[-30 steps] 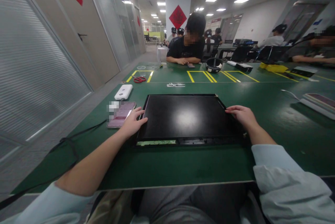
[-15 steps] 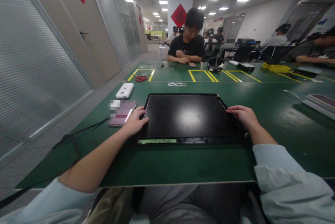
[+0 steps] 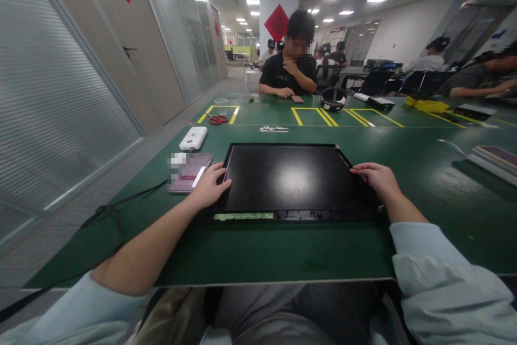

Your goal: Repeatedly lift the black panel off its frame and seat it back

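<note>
A black LCD panel [image 3: 262, 178] in a thin dark frame lies flat on the green table [image 3: 283, 256] in front of me. Along its near edge runs a narrow green circuit board strip [image 3: 243, 216], on the left half. My left hand [image 3: 209, 188] holds the panel's left edge, thumb on the front border and fingers along the side. At the opposite side, my right hand [image 3: 376, 179] pinches the right edge between thumb and fingers. The fingertips under the edges are hidden.
A phone [image 3: 189, 174] and white power bank [image 3: 193, 139] sit left of the panel. Beyond lie red-handled scissors [image 3: 218, 119], small white pieces [image 3: 273, 129] and a black headset [image 3: 333, 99]. A person [image 3: 288, 65] sits across the table. A dark cable [image 3: 133, 195] trails left.
The person opposite has raised one hand to the chin. My hands and the LCD panel stay nearly where they were.
</note>
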`<state>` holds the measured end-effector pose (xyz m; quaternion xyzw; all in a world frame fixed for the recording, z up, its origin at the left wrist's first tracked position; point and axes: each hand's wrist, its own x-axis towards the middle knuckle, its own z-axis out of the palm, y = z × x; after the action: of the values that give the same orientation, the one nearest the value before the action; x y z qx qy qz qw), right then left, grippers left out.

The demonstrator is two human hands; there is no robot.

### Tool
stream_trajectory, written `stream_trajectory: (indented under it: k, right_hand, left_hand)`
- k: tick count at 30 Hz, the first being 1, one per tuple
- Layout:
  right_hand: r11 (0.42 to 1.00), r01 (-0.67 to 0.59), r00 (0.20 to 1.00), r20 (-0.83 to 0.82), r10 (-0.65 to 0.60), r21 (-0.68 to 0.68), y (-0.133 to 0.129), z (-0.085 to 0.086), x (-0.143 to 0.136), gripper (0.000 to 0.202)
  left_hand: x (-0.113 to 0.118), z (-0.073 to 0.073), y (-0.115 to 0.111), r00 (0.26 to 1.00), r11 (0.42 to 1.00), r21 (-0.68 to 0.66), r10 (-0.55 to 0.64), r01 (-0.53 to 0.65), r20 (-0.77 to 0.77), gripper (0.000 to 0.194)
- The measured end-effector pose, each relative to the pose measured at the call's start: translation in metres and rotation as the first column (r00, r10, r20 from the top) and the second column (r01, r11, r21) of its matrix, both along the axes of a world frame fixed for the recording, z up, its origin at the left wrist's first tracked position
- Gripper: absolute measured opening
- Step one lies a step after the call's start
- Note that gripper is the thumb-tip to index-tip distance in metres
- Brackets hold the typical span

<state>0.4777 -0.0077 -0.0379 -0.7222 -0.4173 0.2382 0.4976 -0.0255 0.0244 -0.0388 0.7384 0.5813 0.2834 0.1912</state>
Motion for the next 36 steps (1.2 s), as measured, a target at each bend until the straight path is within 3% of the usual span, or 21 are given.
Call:
stream_trajectory:
  k: [8, 17, 20, 25, 29, 33, 36]
  right_hand:
    - [1.000, 0.009, 0.999, 0.038, -0.009, -0.005, 0.000, 0.000, 0.000, 0.022]
    - [1.000, 0.016, 0.999, 0.038, -0.016, 0.001, -0.004, 0.007, -0.006, 0.027]
    - [0.999, 0.017, 1.000, 0.024, -0.018, 0.033, -0.004, 0.007, -0.005, 0.028]
    - [0.998, 0.004, 0.997, 0.083, -0.010, 0.068, 0.000, 0.000, 0.002, 0.026]
    - [0.995, -0.093, 0.967, 0.239, 0.084, 0.027, 0.004, -0.005, 0.004, 0.028]
    - [0.950, -0.310, 0.889, 0.345, 0.300, -0.028, 0.005, -0.006, 0.002, 0.035]
    - [0.917, -0.394, 0.835, 0.391, 0.386, -0.063, 0.004, -0.006, 0.001, 0.045]
  left_hand:
    - [0.007, 0.004, -0.004, 1.000, 1.000, 0.012, -0.005, 0.006, -0.022, 0.056]
    - [0.005, 0.002, -0.002, 0.967, 0.993, -0.101, 0.076, -0.053, 0.243, 0.061]
    - [0.003, 0.001, 0.000, 0.978, 0.995, -0.084, 0.063, -0.047, 0.200, 0.063]
    - [0.001, 0.006, -0.002, 1.000, 1.000, 0.015, 0.008, -0.008, -0.006, 0.058]
    - [0.001, 0.008, -0.006, 0.994, 0.998, 0.041, -0.044, 0.048, -0.097, 0.051]
    - [0.003, 0.009, -0.011, 0.985, 0.994, 0.004, -0.110, 0.112, -0.131, 0.065]
    - [0.005, 0.011, -0.015, 0.971, 0.981, 0.003, -0.190, 0.193, -0.148, 0.073]
